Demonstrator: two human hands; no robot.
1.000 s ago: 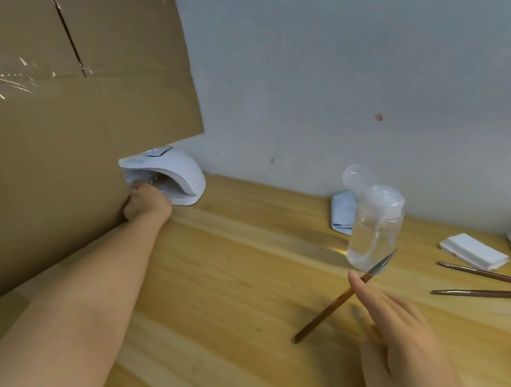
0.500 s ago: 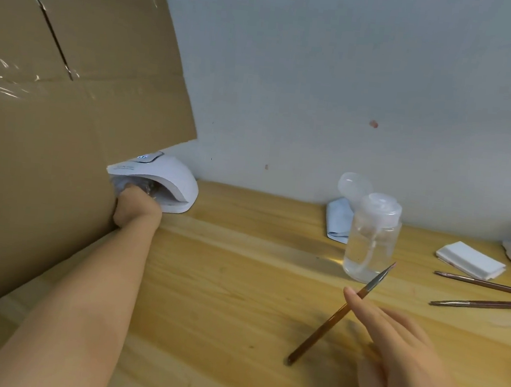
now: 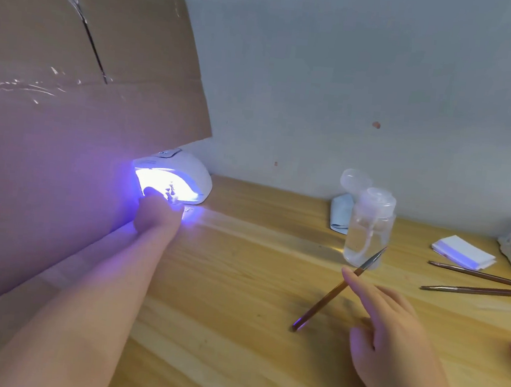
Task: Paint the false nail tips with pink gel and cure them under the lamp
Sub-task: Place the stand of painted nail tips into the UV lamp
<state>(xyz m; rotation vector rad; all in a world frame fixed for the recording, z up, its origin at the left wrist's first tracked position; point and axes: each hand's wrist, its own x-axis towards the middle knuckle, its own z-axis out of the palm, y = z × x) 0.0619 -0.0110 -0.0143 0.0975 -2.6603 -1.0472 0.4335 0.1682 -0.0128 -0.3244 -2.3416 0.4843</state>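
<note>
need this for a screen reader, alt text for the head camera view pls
A person's left hand reaches into a lit white nail lamp glowing violet beside a cardboard sheet, while the right hand holds a thin brush over a wooden table.

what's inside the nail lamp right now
The nail lamp glows violet-white inside. The left hand reaches into its opening, fingers hidden in the glare. Something small shows at the mouth; whether it is nail tips cannot be told.

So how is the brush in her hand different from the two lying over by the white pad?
The held brush is tilted, its end on the table, pinched by the right hand; the two spare brushes lie flat, untouched, further right. All look alike: thin, brown-handled.
</note>
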